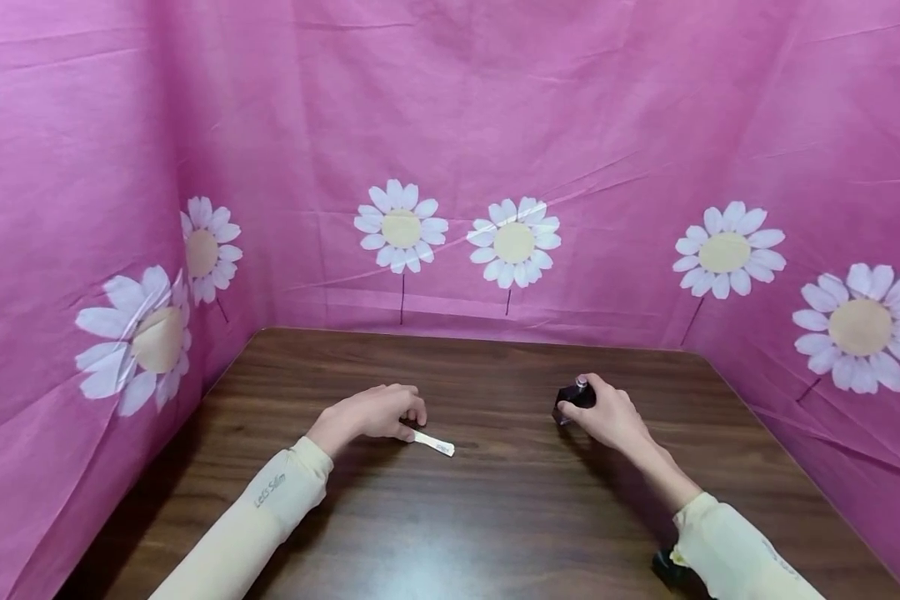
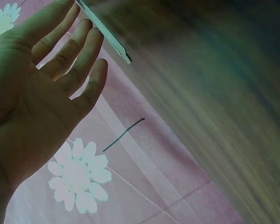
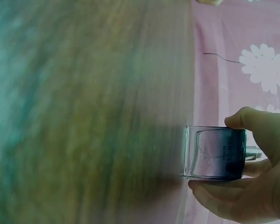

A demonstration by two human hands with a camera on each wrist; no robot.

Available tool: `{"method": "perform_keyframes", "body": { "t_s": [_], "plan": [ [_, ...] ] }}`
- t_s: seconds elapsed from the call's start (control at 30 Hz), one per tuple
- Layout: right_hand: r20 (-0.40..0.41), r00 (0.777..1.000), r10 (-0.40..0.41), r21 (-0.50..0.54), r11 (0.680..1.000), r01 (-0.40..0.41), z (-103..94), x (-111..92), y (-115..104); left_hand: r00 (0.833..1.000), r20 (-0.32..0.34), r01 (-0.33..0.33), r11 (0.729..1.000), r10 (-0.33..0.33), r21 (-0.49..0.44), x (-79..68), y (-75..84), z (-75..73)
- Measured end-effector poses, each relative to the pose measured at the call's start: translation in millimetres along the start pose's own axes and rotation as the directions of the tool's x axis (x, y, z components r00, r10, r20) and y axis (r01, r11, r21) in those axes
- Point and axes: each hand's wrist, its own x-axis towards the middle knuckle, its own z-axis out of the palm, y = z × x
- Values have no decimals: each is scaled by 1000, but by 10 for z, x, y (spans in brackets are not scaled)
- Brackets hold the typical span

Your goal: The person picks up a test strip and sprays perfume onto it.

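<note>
In the head view my left hand (image 1: 375, 411) pinches a flat white perfume test strip (image 1: 437, 443) at one end, its printed far end pointing right over the table. Layered edges on the strip (image 2: 109, 37) show in the left wrist view, where the fingers (image 2: 79, 70) are loosely bent and the pinching tips are cropped at the top. Across the table, my right hand (image 1: 607, 412) grips a perfume bottle (image 1: 573, 398) by its sides. Dark near the neck and clear toward its base, the bottle (image 3: 214, 153) has a bare metallic spray nozzle (image 3: 253, 153).
A small black object (image 1: 669, 568) lies on the brown wooden table (image 1: 480, 517), partly hidden by the right sleeve (image 1: 735, 542). Pink cloth (image 1: 457, 108) with white daisies stands along the table's back and both sides.
</note>
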Motion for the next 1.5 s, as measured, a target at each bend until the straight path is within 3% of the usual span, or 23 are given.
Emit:
{"method": "perform_keyframes", "body": {
  "t_s": [0.17, 0.47, 0.93, 1.03, 1.27, 1.37, 1.5],
  "plan": [
    [-23, 998, -62, 49, 997, 63, 11, 37, -18, 1000, -3, -1, 1000, 1, -22, -47, -10, 13],
    [-22, 1000, -9, 135, 991, 12, -28, -1, 64, 999, 19, 32, 999, -32, 3, -4, 10, 3],
    [-41, 998, -41, 223, 974, 49, -187, -31, -95, 999, 25, -21, 1000, 21, -4, -3, -29, -31],
    [-44, 997, -59, 313, 947, 70, -217, -44, -203, 1000, -3, -19, 1000, 19, 10, -30, -49, -78],
    [-69, 993, -92, 532, 839, 115, -303, -72, -467, 994, -101, -44, 998, 40, -36, -56, -142, -177],
    [-90, 988, -124, 572, 805, 153, -306, -78, -554, 988, -137, -84, 988, 66, -129, -58, -182, -205],
    [-111, 976, -189, 616, 758, 216, -290, -88, -657, 977, -185, -149, 953, 101, -266, -59, -210, -231]
  ]
}}
